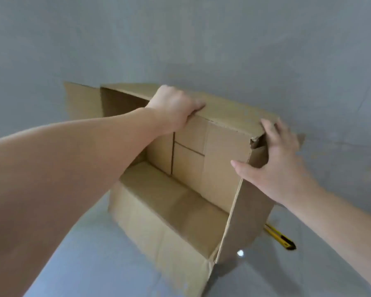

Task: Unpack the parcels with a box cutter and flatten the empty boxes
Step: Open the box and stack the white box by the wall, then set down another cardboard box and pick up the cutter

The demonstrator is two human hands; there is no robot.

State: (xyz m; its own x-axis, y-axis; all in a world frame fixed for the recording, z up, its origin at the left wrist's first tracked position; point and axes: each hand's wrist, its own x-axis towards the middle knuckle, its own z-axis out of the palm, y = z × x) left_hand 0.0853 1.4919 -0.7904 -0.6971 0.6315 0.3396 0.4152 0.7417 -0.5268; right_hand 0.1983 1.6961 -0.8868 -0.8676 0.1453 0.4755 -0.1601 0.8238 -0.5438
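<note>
The left hand is in the middle of the frame, with its fingers curled over the top edge of the box, gripping it. The right hand is at the right, wrapped around the torn right corner of the box, thumb on the inside and fingers on the outside. The box is open and lies on its side on the gray floor, filling the middle of the frame. A yellow and black cutter lies on the floor at the lower right, just beside the box.
</note>
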